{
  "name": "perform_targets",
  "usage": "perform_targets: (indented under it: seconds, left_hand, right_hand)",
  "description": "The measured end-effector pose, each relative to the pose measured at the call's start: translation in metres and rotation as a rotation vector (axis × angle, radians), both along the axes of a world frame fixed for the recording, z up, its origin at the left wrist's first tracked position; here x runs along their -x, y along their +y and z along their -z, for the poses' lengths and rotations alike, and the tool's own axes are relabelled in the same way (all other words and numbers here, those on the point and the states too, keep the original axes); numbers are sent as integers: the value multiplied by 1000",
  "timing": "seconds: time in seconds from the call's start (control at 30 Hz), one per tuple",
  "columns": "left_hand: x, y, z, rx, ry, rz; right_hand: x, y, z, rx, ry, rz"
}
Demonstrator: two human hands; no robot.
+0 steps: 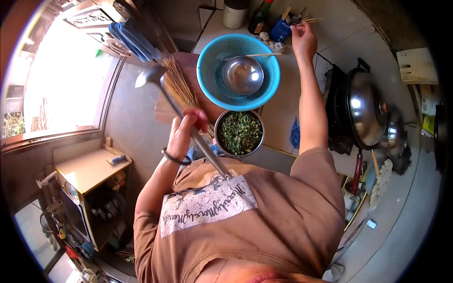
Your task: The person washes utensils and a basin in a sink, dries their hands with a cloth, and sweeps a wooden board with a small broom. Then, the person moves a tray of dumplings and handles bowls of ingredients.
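Note:
My left hand (185, 134) is wrapped round the long handle of a metal ladle (204, 150); the ladle's bowl points up and to the left, and the handle's end lies in front of my shirt. With the arm stretched out, my right hand (305, 41) has its fingers pinched at chopsticks (309, 20) by a blue utensil holder (281, 30). Between my arms stands a blue plastic basket (203, 70) with an empty metal bowl (242, 75) inside. Closer to me is a metal bowl of chopped greens (239, 133).
Garlic bulbs (264, 36), a dark bottle (259, 19) and a lidded jar (234, 14) stand at the back. A bundle of thin sticks (180, 85) lies on a cutting board (187, 63). To the right, a lidded wok (365, 108) sits on the stove. A blue cloth (134, 40) hangs near the window.

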State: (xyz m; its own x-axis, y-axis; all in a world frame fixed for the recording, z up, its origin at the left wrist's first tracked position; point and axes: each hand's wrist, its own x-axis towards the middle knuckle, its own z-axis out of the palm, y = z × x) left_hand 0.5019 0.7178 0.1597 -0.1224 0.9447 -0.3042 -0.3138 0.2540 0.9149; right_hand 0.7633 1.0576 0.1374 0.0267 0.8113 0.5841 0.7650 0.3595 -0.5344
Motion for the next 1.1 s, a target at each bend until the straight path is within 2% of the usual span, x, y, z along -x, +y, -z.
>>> perform_targets:
  seconds: [0.03, 0.1, 0.13, 0.2, 0.27, 0.3, 0.33, 0.37, 0.4, 0.43, 0.47, 0.5, 0.53, 0.6, 0.63, 0.67, 0.73, 0.83, 0.87, 0.9, 0.93, 0.97, 1.07, 1.1]
  left_hand:
    - [-9, 12, 1, -15, -4, 0]
    - [-30, 38, 7, -37, 9, -8]
    - [-41, 54, 16, -47, 28, -16]
    - [-65, 83, 36, -70, 175, -76]
    - [-91, 108, 67, -58, 149, -208]
    - [-94, 118, 64, 2, 225, -131]
    - [-95, 124, 62, 64, 299, -54]
    - [-91, 126, 47, 72, 548, 184]
    - [-88, 116, 27, -8, 378, 288]
    - [-80, 105, 16, -117, 559, 344]
    - [-71, 94, 11, -218, 743, 402]
    - [-59, 83, 11, -262, 765, 461]
    - [-46, 69, 14, -286, 743, 451]
    - [-16, 35, 24, -303, 725, 374]
    - [4, 17, 38, -308, 730, 354]
    - [27, -6, 25, -153, 768, 390]
    - [71, -59, 45, -125, 752, 167]
    - [144, -149, 74, 122, 886, -99]
    - [164, -183, 86, 197, 1003, -215]
    - [184, -217, 98, 268, 1113, -324]
    - [200, -252, 108, 335, 1212, -421]
    - [215, -285, 114, 421, 1209, -479]
    - [258, -369, 139, 627, 1132, -628]
    - [273, -395, 147, 662, 1069, -677]
  right_hand:
    - [1, -27, -7, 52, 66, -149]
    - [16, -111, -32, 555, 416, -658]
    - [13, -141, -37, 855, 399, -929]
    - [19, -202, -59, 1175, 310, -1049]
    - [22, -236, -61, 1130, 300, -1006]
    - [22, -246, -54, 1138, 408, -865]
    - [18, -244, -45, 1035, 304, -810]
    - [7, -236, -37, 928, 204, -759]
    - [-1, -224, -36, 838, 102, -750]
    - [-10, -213, -36, 746, 1, -731]
    - [-17, -200, -34, 789, 29, -728]
    - [-25, -188, -33, 831, 57, -724]
    - [-31, -177, -26, 988, 213, -685]
    - [-38, -157, -10, 943, 123, -736]
    - [-38, -152, -10, 991, 111, -710]
    - [-46, -143, -1, 1035, 114, -730]
    - [-60, -130, 17, 1046, 119, -701]
    - [-70, -118, 33, 1121, 32, -612]
    - [-74, -115, 43, 1068, 78, -541]
    - [-76, -111, 48, 979, -9, -539]
    - [-69, -112, 43, 890, -210, -515]
    - [-64, -114, 48, 674, -296, -584]
    - [-13, -133, 21, 3, -885, -373]
    - [36, -162, 1, 180, -704, -346]
